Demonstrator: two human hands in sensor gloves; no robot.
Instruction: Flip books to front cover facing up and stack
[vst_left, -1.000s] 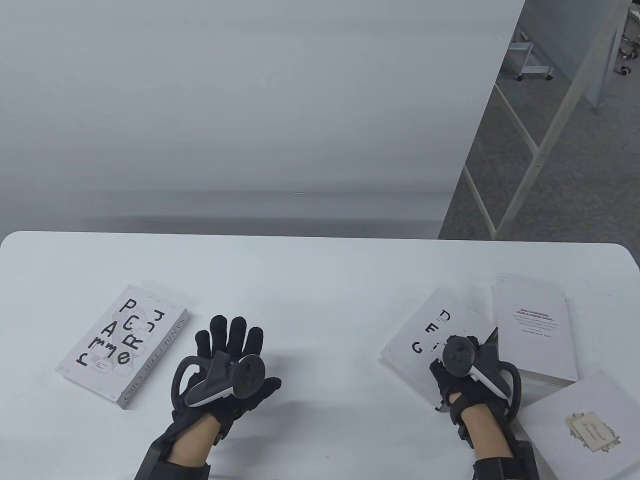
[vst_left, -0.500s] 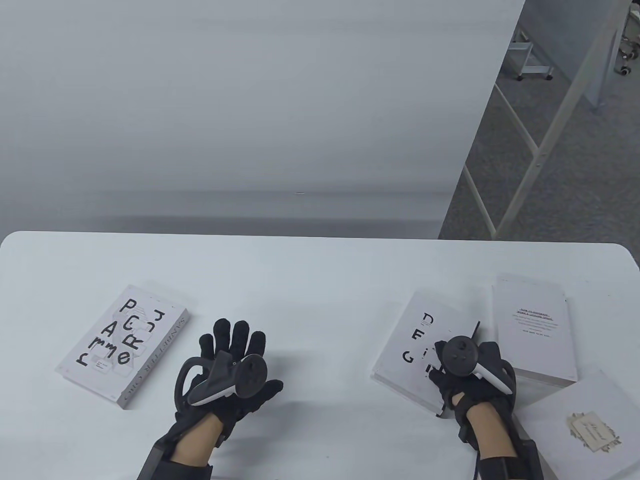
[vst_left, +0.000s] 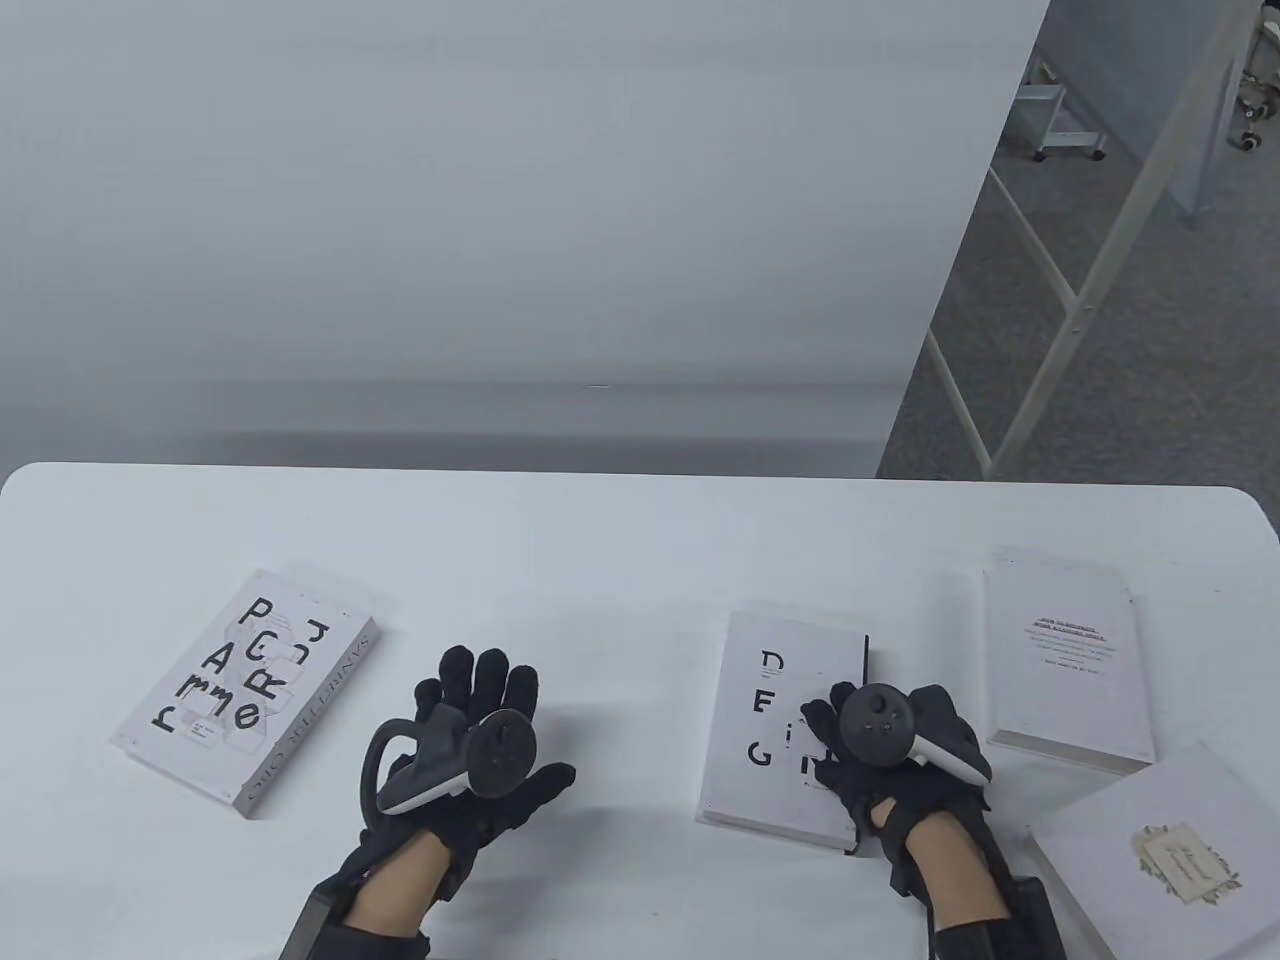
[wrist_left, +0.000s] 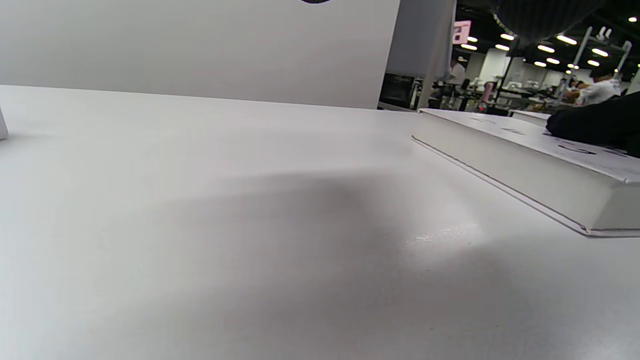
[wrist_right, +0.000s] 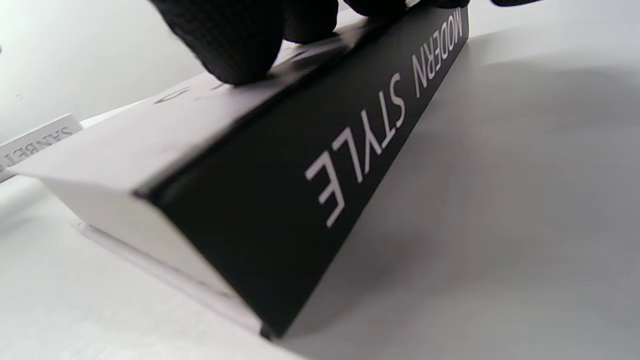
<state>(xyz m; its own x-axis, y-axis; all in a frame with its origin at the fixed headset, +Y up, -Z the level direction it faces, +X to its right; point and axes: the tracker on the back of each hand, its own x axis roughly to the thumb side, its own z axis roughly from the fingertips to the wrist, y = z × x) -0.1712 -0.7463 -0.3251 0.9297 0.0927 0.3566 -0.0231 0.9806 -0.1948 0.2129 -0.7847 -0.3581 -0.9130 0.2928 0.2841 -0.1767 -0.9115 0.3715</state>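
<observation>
A white book lettered D E G with a black spine reading MODERN STYLE lies flat, cover up, right of the table's middle. My right hand presses its fingers on the cover beside the spine. My left hand is spread open and empty above the table, left of that book. The book's page edge shows in the left wrist view. A white book with scattered black letters lies cover up at the left.
A white book with small red and black text lies at the right. Another white book with a small beige label lies at the near right corner. The white table ends at a grey wall behind.
My right hand has slid the D E G book left and turned it square, off the two right-hand books it leaned against. My left hand shifted slightly right.
</observation>
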